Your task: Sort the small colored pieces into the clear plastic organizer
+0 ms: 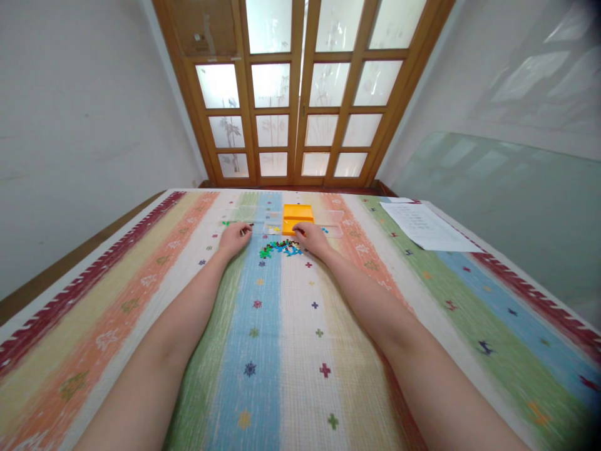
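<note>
My left hand [235,238] is closed, fingers curled together, at the front of a clear plastic box [256,214]. A tiny dark piece shows at its fingertips; its kind is too small to tell. Small green pieces [226,223] lie just beyond that hand. My right hand [312,239] is closed in a pinch at the front right corner of an open yellow box [298,212]; what its fingers hold is hidden. Between and slightly nearer than the hands lies a loose pile of small green, blue, dark red and pale pieces [280,249].
Yellow pieces [273,229] lie in a clear compartment left of the yellow box. Blue pieces [325,230] sit in a clear tray [336,229] on the right. A printed paper sheet [429,225] rests on the striped tablecloth [263,376]. Wood-framed glass doors [298,94] stand behind.
</note>
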### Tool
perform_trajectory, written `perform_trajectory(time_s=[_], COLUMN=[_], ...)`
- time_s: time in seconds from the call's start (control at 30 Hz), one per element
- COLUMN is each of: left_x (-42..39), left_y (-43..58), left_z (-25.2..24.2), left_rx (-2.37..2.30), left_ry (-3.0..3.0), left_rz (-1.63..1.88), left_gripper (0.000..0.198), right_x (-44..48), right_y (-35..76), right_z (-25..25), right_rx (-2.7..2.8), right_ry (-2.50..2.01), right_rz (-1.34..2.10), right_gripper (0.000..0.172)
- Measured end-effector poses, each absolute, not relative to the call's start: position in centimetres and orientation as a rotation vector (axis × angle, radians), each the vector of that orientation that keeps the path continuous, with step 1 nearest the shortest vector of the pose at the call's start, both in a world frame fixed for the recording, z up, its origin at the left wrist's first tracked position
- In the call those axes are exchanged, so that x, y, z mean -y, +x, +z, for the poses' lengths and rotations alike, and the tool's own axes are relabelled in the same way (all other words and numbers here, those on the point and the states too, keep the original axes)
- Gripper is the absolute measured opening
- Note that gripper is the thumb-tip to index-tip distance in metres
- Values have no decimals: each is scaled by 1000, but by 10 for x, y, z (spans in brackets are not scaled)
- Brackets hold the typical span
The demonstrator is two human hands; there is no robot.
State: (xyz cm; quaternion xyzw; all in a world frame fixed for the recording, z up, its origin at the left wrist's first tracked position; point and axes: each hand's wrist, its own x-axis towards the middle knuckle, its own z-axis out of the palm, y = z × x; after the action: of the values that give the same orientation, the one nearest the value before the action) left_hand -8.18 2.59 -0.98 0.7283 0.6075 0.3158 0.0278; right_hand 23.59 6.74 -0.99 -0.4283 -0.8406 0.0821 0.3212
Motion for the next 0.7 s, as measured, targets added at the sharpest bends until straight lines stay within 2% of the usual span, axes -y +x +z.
perform_trajectory(time_s=[0.37,0.7], left_x=[-29,-35], left_y=[-115,-123], left_z=[-6,-18], left_rx=[-2221,-2293], left_ry=[1799,1696], left_rz=[1260,1197], left_gripper=[29,30], right_x=[-64,-63], right_y=[231,229], right_z=[-11,-12], right_rx=[2272,2279], right_ry=[-1146,-1140], right_rz=[200,224], right_gripper=[24,22])
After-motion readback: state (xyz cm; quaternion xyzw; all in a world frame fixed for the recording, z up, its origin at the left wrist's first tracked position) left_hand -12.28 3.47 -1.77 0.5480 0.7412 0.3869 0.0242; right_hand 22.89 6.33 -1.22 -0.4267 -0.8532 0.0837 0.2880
